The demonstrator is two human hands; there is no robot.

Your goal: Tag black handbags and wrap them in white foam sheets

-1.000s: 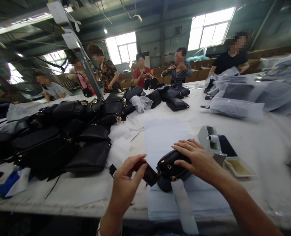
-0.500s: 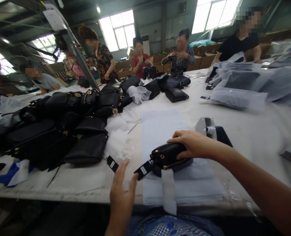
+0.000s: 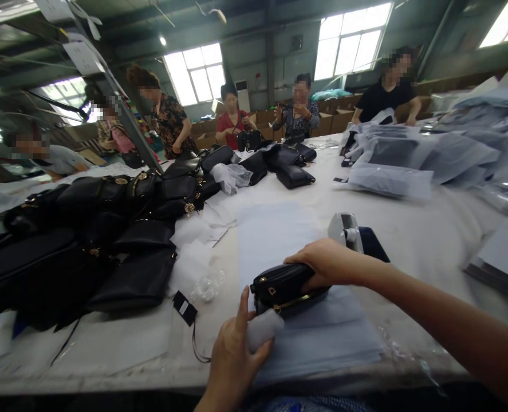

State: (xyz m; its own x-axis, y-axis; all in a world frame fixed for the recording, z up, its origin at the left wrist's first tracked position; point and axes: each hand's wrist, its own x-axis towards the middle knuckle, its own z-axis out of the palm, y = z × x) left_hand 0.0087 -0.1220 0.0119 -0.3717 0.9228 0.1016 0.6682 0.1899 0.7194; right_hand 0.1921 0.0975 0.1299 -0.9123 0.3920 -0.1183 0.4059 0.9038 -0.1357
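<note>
A small black handbag (image 3: 288, 286) with gold hardware and a gold zip lies on a stack of thin whitish sheets (image 3: 322, 337). My right hand (image 3: 322, 263) grips its top from the far side, thumb on the near face. At the bag's left end, my left hand (image 3: 236, 343) has its thumb and fingers around a white soft strip (image 3: 264, 329) hanging by the zip. The left index finger points up along the bag's end. A black tag (image 3: 185, 308) with a cord lies left of this hand. The bag's own tag is hidden.
Black handbags (image 3: 137, 274) are heaped at the left. A grey-white device with a dark base (image 3: 348, 232) stands behind my right wrist. Translucent bags (image 3: 408, 154) are piled at the far right, and flat sheets (image 3: 500, 257) lie nearer. Several people stand across the table.
My left hand has moved right and up to the bag's end and closed around the white strip, which hung loose before. My right hand stays on the bag. The view has shifted slightly.
</note>
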